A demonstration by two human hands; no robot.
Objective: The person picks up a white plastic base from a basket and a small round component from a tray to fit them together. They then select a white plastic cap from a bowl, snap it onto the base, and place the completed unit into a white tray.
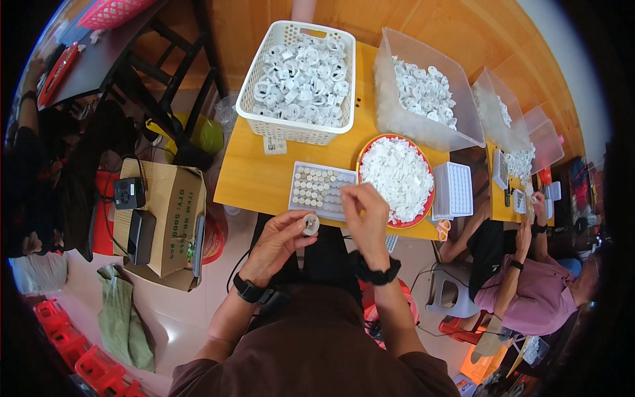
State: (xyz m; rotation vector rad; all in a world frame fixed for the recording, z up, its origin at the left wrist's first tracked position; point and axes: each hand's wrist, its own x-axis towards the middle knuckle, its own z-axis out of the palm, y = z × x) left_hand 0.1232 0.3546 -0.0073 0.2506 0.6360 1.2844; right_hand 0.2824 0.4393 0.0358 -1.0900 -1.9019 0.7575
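Just in front of the table's near edge, my left hand (276, 243) pinches a small round whitish plastic part (310, 224) between thumb and fingers. My right hand (368, 215) is beside it, over the right end of a shallow white tray (292, 202); its fingers are curled together, and whatever they hold is hidden. Rows of small round cream-coloured pieces (311, 187) fill the tray's left and middle. Touching the tray's right side is a red-rimmed round dish (433, 200) heaped with small white plastic pieces (395, 173).
On the yellow table (248, 175) stand a white basket (246, 106) and a clear bin (456, 109), both with white plastic parts. Stacked trays (452, 190) and scissors (443, 229) lie right. A person (529, 291) works at the right. A cardboard box (178, 218) stands left.
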